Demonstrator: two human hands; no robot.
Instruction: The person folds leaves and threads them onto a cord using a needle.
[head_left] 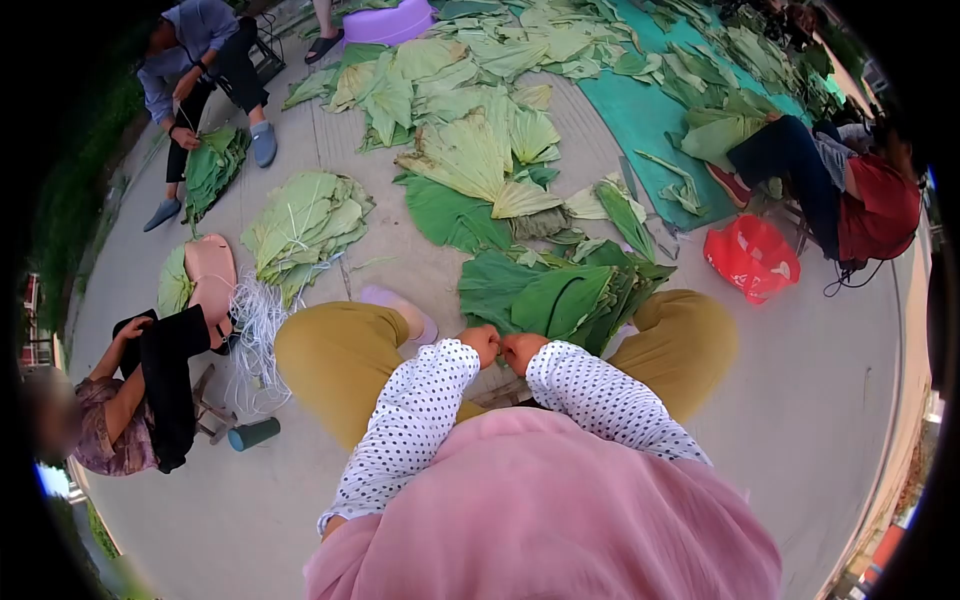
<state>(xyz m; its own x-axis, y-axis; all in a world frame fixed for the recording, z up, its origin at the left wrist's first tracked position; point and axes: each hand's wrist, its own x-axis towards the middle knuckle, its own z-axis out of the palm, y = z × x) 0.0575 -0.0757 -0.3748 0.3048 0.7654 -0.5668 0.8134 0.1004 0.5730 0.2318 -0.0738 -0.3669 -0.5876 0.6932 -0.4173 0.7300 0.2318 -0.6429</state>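
Observation:
Between my knees lies a bundle of large green lotus leaves [565, 298], fanned out away from me. At its near end my left hand [483, 344] is closed, fingers curled in. Close beside it, almost touching, my right hand [523, 351] is closed too. Whatever is pinched between them is too small to make out. Just beyond the bundle, paler dried lotus leaves [465, 160] are spread over the ground.
A tied leaf stack [310, 225] and loose white strings [262, 335] lie to the left, near a green cylinder [254, 434]. On the right are a red plastic bag [752, 258] and a green mat [640, 125]. Several people sit around, one holding leaves [214, 170].

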